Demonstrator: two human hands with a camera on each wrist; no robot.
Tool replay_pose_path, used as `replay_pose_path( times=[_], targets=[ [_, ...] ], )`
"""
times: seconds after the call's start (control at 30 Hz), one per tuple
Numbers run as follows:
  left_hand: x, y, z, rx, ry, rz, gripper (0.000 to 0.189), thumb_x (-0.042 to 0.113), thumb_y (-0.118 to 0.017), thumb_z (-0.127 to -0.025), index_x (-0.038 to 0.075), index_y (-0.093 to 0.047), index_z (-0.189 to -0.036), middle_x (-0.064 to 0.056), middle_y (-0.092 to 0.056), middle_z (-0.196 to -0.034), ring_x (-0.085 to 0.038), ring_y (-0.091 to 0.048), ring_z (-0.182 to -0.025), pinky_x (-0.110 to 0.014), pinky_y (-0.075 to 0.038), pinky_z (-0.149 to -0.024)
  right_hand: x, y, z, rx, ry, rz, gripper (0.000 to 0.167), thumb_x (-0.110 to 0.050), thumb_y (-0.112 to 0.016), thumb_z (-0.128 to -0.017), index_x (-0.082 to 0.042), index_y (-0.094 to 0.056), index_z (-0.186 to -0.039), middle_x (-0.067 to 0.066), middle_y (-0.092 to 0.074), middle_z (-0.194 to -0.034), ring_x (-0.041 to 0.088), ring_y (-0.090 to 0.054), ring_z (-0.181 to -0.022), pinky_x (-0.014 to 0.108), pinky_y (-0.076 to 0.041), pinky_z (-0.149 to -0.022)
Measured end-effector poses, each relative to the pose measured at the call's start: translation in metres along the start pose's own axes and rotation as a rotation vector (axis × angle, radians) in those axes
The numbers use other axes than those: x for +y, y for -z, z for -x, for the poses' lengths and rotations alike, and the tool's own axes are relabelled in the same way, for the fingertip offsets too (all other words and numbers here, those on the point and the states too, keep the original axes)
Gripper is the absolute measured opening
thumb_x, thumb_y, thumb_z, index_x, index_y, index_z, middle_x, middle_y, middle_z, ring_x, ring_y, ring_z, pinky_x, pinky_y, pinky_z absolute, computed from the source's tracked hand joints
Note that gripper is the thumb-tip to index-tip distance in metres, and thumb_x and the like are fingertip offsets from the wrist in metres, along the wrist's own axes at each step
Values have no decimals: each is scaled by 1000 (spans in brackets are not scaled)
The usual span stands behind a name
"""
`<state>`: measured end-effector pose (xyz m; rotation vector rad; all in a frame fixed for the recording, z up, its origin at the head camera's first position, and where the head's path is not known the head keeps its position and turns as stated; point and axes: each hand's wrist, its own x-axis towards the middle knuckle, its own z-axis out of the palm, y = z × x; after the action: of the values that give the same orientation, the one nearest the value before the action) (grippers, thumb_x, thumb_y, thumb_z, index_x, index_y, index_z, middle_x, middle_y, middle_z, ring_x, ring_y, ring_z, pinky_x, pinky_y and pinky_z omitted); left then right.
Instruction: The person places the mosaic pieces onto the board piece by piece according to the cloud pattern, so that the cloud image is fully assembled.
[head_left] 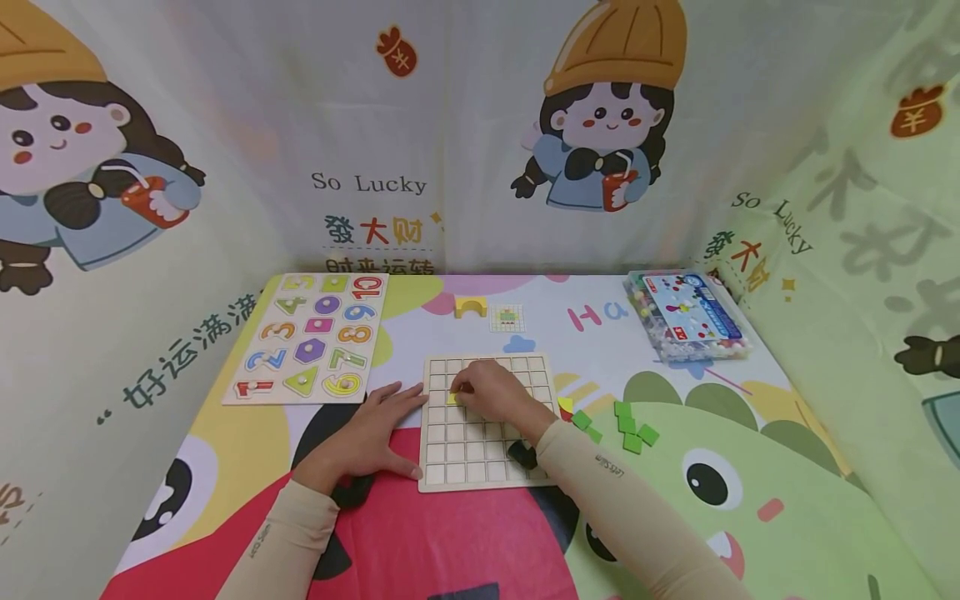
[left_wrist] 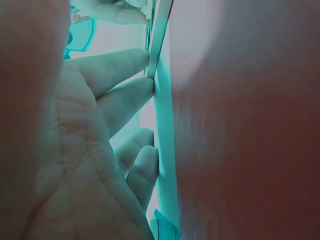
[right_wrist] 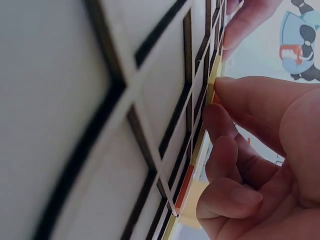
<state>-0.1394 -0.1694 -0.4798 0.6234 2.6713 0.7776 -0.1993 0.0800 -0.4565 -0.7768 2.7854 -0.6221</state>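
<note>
A wooden grid board (head_left: 456, 473) with square cells lies flat in the middle of the table. My right hand (head_left: 495, 393) is over its upper part, thumb and fingertips pinching a small yellow square tile (right_wrist: 214, 80) at the board's surface. An orange-red tile (right_wrist: 185, 190) sits in a cell nearby, as the right wrist view shows. From above, the right hand hides some of the upper cells, and another yellow tile (head_left: 452, 399) shows beside its fingers. My left hand (head_left: 375, 437) lies with spread fingers against the board's left edge, thumb at the lower corner.
Several loose green tiles (head_left: 633, 442) lie right of the board, with a yellow tile (head_left: 566, 404) near its edge. Behind stand a yellow arch block (head_left: 471, 306) and a pattern card (head_left: 507, 317). A number puzzle (head_left: 258, 343) lies left, a clear box (head_left: 686, 317) back right.
</note>
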Motion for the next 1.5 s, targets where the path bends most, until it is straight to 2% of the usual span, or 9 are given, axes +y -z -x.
replay_pose_path(
  times=[0.23,0.53,0.7,0.83,1.03,1.1,1.27,1.5],
  targets=[
    [-1,-1,0,1,-10,-6,114,55,-95,-67,21,-43,-163,0,-33,-174,-38,-18,-162,-64,-47,-115,0,0,1,-9,-12,-37,11,-18,-74,-100,-15,-81,-108,-2,-77,-103,13,-63,-92,31,-55,-87],
    [-2,-2,1,1,-12,-2,114,55,-95,-68,21,-42,-163,0,-33,-174,-38,-18,-162,-64,-46,-116,14,10,17,-17,-23,-316,15,-21,-76,-97,-17,-80,-111,-7,-75,-97,10,-63,-90,31,-54,-85],
    [-1,-3,1,0,-7,-3,114,54,-95,-68,20,-42,-163,0,-33,-174,-38,-17,-162,-64,-43,-118,30,22,39,21,-66,-432,24,-27,-78,-97,-16,-80,-118,-6,-73,-99,15,-63,-93,33,-53,-84],
    [0,-3,0,1,-4,3,115,53,-96,-67,21,-42,-163,0,-33,-174,-38,-18,-162,-62,-48,-115,48,35,65,86,-127,-496,28,-27,-79,-97,-14,-79,-121,-3,-73,-100,19,-62,-92,34,-52,-81],
    [0,-2,0,-3,0,4,115,54,-95,-67,22,-41,-164,0,-32,-174,-38,-17,-162,-61,-51,-113,79,46,103,196,-206,-575,25,-19,-78,-97,-6,-78,-118,5,-73,-95,23,-59,-85,29,-50,-66],
    [0,-1,1,-2,5,2,115,53,-96,-67,22,-42,-164,1,-32,-174,-38,-17,-162,-60,-51,-112,86,49,114,225,-240,-583,26,-19,-78,-97,-5,-78,-119,6,-73,-95,23,-58,-85,28,-50,-63],
    [1,-1,0,3,12,8,116,51,-97,-66,23,-41,-164,0,-32,-174,-38,-16,-162,-59,-54,-109,98,56,132,284,-308,-528,26,-21,-75,-100,-6,-77,-121,8,-75,-100,22,-60,-86,29,-50,-67],
    [0,-1,-1,0,11,7,117,52,-97,-66,23,-41,-164,1,-31,-174,-37,-16,-162,-59,-54,-109,109,52,136,314,-340,-519,22,-14,-74,-100,-3,-78,-118,11,-76,-101,21,-60,-84,28,-49,-68]
  ],
)
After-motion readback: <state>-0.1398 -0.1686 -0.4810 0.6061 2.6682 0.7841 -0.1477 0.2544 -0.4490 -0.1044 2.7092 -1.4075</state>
